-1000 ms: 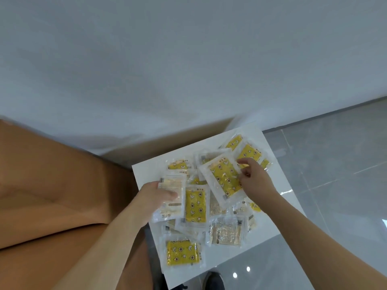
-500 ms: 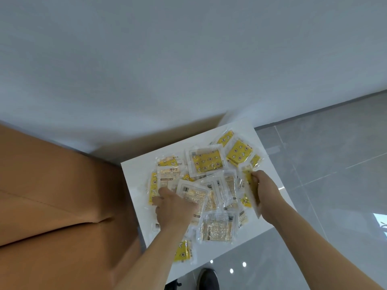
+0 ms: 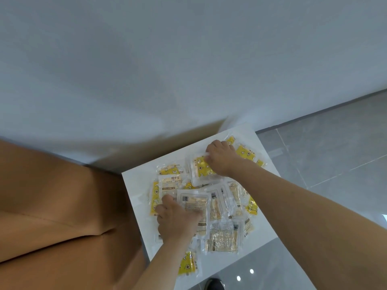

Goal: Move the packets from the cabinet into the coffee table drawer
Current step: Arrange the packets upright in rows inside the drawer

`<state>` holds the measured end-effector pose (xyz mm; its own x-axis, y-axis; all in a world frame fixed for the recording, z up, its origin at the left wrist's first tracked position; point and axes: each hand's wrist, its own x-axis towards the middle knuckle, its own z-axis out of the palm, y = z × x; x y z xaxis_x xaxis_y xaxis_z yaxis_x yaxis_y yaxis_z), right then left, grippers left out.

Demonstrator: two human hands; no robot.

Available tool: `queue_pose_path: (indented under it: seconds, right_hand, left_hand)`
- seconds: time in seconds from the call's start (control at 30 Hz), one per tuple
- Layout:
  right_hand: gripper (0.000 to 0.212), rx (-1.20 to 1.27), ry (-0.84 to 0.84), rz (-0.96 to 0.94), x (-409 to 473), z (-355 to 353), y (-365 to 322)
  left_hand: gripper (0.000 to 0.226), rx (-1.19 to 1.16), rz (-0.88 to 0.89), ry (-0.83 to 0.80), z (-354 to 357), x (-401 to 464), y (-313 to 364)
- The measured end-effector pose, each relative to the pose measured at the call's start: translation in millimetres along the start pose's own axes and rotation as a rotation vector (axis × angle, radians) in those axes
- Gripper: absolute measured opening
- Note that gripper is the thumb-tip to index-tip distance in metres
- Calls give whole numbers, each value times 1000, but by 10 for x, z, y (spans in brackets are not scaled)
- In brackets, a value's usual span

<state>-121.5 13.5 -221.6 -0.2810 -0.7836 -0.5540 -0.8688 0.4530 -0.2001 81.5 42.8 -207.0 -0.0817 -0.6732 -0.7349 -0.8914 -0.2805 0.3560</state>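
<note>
packets (image 3: 211, 208): a loose heap of yellow and clear sachets lying on the white surface (image 3: 138, 185), overlapping one another.
left hand (image 3: 178, 220): down on the near-left side of the heap, fingers curled onto a clear packet (image 3: 195, 204); whether it really grips it, cannot tell.
right hand (image 3: 219, 160): reaching to the far side, fingers bent over the edge of a yellow packet (image 3: 201, 170), pinching it.
beside: brown cushion (image 3: 58, 206) to the left, grey tiled floor (image 3: 335, 164) to the right, a dark shoe (image 3: 213, 284) below.
</note>
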Motion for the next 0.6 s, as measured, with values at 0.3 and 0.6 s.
queue_pose_path:
  seconds: [0.3,0.6]
  right_hand:
    - [78,-265,-7,-118,24,54,10]
    - [74,-277,5,-2,-15,54,31]
  left_hand:
    - [97,71,74,144,84,-62,17]
    - [54,-199,93,-30,0,-8,-58]
